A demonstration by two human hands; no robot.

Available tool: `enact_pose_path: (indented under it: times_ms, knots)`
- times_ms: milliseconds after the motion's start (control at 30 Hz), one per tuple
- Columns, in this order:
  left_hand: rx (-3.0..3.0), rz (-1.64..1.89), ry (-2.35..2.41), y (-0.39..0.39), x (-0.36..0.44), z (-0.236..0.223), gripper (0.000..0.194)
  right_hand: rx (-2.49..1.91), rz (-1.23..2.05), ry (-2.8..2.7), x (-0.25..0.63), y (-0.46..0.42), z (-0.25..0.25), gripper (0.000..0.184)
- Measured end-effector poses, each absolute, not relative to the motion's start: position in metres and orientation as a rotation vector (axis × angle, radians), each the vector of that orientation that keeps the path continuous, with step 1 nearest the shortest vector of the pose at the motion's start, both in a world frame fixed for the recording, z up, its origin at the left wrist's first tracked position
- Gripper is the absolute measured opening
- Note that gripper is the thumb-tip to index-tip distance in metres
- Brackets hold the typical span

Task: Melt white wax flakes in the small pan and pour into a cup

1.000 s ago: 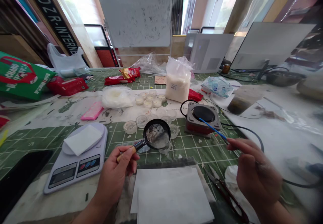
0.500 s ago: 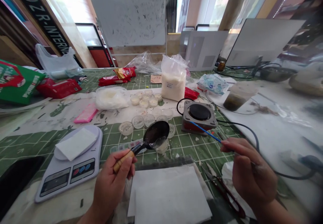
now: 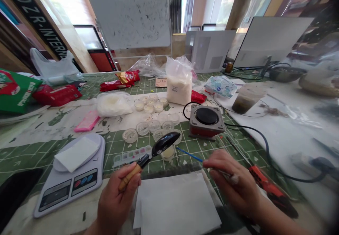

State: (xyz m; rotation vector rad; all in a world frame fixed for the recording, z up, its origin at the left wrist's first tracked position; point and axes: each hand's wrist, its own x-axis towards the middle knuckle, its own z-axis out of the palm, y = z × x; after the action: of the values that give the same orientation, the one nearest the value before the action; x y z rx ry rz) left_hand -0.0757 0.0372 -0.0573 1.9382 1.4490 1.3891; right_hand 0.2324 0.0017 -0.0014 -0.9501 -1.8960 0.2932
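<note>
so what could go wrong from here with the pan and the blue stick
The small black pan, tilted in the left hand, could drip any contents onto the green cloth.

The blue stick in the right hand appears to end close to the cream-filled cup, so a slip might nudge it.

The black cable curves from the hot plate past the right arm; snagging it could drag the plate.

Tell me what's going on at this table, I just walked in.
A person's left grip holds the wooden handle of a small black pan, tilted near a clear cup with pale contents. The right grip holds a blue stick, its tip close to that cup; whether they touch is unclear. A burner stands farther back, and white paper lies in front.
</note>
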Motion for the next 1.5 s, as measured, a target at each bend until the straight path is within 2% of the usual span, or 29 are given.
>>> enact_pose_path:
  times_ms: [167, 400, 800, 933, 1067, 1500]
  knots:
    - [1.932, 1.429, 1.304, 0.036, -0.080, -0.064, 0.024, -0.866, 0.329, -2.067, 0.215, 0.003, -0.010, 0.039]
    - [1.913, 1.461, 1.323, 0.036, -0.081, -0.065, 0.025, -0.886, 0.330, -2.085, 0.213, 0.004, -0.017, 0.033]
    - [1.893, 1.457, 1.249, 0.033, -0.070, -0.053, 0.021, -0.882, 0.173, -2.065, 0.214, 0.006, -0.016, 0.041]
    - [1.849, 1.442, 1.239, 0.033, -0.066, -0.048, 0.019, -1.036, 0.013, -2.043, 0.212, 0.009, -0.018, 0.037]
    - [1.800, 1.459, 1.199, 0.035, -0.062, -0.042, 0.017, -1.040, 0.050, -2.062, 0.211, 0.010, -0.017, 0.030]
    - [1.803, 1.456, 1.218, 0.033, -0.065, -0.046, 0.020, -1.031, -0.023, -2.050, 0.206, 0.011, -0.015, 0.030]
